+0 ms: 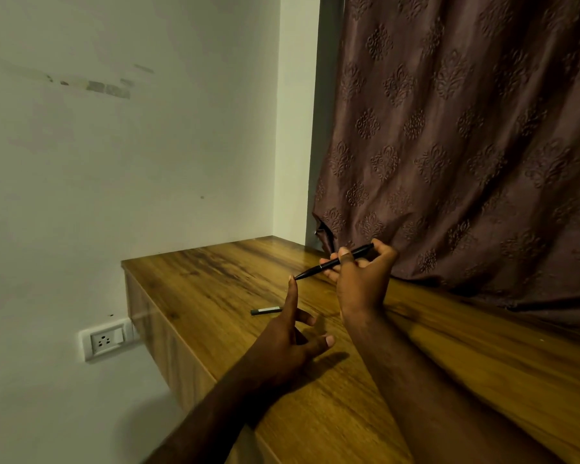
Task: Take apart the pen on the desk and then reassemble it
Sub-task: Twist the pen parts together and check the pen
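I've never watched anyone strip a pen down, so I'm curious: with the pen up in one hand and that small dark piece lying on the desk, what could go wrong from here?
Two risks, as I judge it. The small dark piece lies loose on the desk, near the left hand; a nudge might roll it toward the edge. The right hand holds the pen in the air, its tip near the left index finger, so it could poke or mark it.

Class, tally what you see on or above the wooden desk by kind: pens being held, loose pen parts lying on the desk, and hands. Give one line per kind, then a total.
Pens held: 1, the black pen in the right hand
Loose pen parts on the desk: 1, the dark cap
Hands: 2, left hand and right hand
Total: 4
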Motion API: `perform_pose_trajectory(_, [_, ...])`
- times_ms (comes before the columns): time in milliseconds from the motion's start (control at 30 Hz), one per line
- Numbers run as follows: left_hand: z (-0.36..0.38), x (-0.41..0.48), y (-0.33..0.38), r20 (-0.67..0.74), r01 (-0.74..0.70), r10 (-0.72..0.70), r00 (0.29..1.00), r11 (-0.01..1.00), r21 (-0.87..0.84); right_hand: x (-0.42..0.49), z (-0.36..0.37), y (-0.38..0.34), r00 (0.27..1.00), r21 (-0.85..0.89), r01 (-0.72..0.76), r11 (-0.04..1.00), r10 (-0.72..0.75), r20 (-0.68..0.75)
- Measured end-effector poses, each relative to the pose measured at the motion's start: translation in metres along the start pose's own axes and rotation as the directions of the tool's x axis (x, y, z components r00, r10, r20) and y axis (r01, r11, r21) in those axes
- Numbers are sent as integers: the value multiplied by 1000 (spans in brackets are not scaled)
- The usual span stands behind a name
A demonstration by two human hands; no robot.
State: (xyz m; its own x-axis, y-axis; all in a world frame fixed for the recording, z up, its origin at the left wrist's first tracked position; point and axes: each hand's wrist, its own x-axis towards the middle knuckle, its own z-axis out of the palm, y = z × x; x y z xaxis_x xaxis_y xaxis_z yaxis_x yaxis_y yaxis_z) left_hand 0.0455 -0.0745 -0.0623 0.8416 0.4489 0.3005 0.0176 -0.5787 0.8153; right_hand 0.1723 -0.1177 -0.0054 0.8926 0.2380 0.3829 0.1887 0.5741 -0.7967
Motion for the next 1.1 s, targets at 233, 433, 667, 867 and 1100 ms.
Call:
perform_pose_trajectory(233, [2, -2, 3, -47, 36, -33, 998, 998, 51, 0, -1, 6, 999, -35, -5, 999, 7, 46])
perform_pose_trajectory(433, [-7, 0, -4, -376, 74, -79, 923, 997, -29, -3, -12, 6, 953, -100, -259, 961, 271, 136])
perform_pose_trajectory(667, [-9, -1, -15, -520, 104, -115, 846, 993, -50, -3, -45, 19, 845, -379, -344, 859, 459, 274])
perform_pose_trajectory(867, [-34, 7, -39, -391, 132, -59, 918, 978, 163, -2, -55, 22, 839, -647, -28, 762, 371, 399])
perform_pose_trajectory(1100, [-64, 10, -51, -354, 248, 16, 935, 686, 684, -1, -37, 56, 812, -806, 244, 540, 340, 474])
